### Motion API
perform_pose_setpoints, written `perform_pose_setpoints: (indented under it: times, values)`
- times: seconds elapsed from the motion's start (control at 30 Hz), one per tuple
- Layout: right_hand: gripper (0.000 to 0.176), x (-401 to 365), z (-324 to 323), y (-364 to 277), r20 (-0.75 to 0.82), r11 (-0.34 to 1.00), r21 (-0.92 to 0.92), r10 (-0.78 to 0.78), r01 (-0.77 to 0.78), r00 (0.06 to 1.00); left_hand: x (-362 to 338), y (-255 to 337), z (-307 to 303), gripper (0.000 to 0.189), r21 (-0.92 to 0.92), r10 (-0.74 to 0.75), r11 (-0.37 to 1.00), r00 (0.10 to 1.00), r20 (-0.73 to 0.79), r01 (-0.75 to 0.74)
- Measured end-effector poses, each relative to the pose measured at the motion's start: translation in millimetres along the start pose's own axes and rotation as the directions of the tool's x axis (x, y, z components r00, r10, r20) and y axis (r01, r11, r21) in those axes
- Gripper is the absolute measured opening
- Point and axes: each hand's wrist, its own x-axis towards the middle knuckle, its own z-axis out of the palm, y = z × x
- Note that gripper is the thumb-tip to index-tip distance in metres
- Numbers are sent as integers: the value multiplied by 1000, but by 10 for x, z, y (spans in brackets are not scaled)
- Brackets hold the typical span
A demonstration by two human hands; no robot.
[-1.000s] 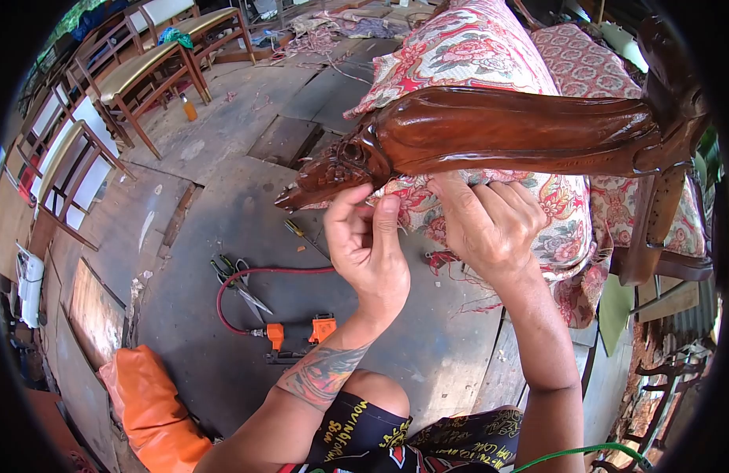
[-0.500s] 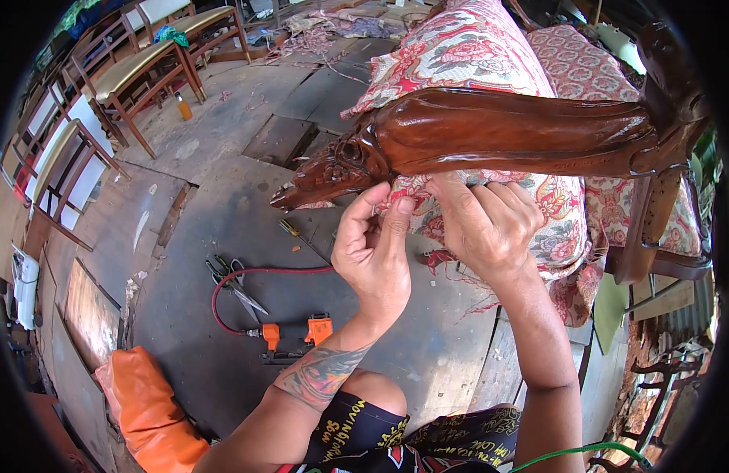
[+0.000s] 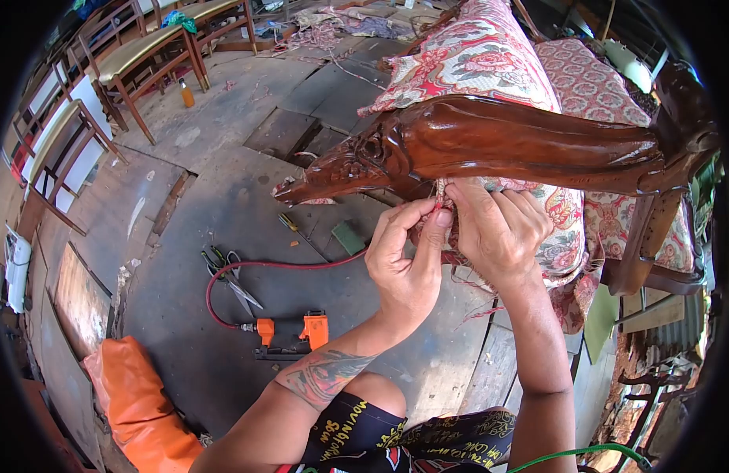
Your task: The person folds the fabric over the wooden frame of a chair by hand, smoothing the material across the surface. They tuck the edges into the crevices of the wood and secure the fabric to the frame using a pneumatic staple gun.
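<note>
A glossy carved wooden furniture arm (image 3: pixel 530 142) stretches across the upper right, with red floral upholstery fabric (image 3: pixel 490 67) above and below it. Just under the arm, my left hand (image 3: pixel 408 256) pinches the edge of the fabric between thumb and fingers. Close beside it, my right hand (image 3: pixel 494 229) is curled against the same cloth, its fingers closed on a fold below the wood. Both hands nearly meet at the fabric edge. What lies behind the right fingers is hidden.
On the floor lie an orange staple gun (image 3: pixel 290 335) with a red hose (image 3: pixel 282 264), scissors (image 3: pixel 237 284), a screwdriver (image 3: pixel 297 232) and a green block (image 3: pixel 348 237). Wooden chairs (image 3: pixel 136 67) and an orange bottle (image 3: pixel 185 93) stand at upper left. Orange sheeting (image 3: pixel 144 402) lies lower left.
My left hand has moved right, closer to my right hand, and now pinches the fabric edge. The green block has come into sight. The view has shifted slightly.
</note>
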Motion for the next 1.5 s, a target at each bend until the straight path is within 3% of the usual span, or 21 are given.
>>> perform_pose_setpoints:
  times: [0.17, 0.37, 0.5, 0.63, 0.67, 0.7, 0.77, 0.9, 0.97, 1.07, 1.5]
  values:
    - [31, 30, -13, -26, 8, 999, -9, 31, -31, 999, 78, 17, -46, 15, -92, -139, 986, 990, -1, 139]
    - [32, 4, -10, -11, 16, 1000, -16, 14, -14, 1000, 195, 89, -74, 15, 0, -172, 985, 984, 50, 172]
    - [34, -26, 23, -5, 3, 1000, -15, 20, -20, 1000, 269, 128, -117, 12, 74, -140, 988, 988, 69, 135]
    - [38, -35, 44, -2, -25, 1000, -27, 6, -6, 1000, 359, -84, -171, 11, 333, 129, 932, 990, 57, -141]
    - [40, -46, 45, 4, -26, 999, -34, -4, 3, 1000, 379, -102, -158, 12, 320, 160, 933, 986, 43, -166]
    - [40, -50, 40, 7, -27, 999, -37, 1, -2, 1000, 372, -86, -153, 12, 320, 160, 932, 986, 48, -167]
    - [45, -68, 24, 9, -14, 998, -55, -29, 28, 999, 381, 22, -123, 12, 216, 19, 976, 1000, 16, -22]
    - [49, -81, -30, 42, 35, 995, -47, -89, 91, 995, 400, 6, -133, 12, 239, 54, 969, 998, 16, -56]
    - [50, -66, -60, 28, 100, 992, -72, -93, 101, 991, 384, 28, -140, 13, 245, -21, 969, 1000, 5, 20]
    - [51, 10, -96, -31, 193, 985, -154, -52, 83, 980, 373, -27, -152, 13, 335, 38, 942, 999, 0, -36]
    - [44, 16, -116, -61, 181, 991, -128, -17, 40, 983, 380, -14, -228, 12, 456, 96, 884, 995, 39, -104]
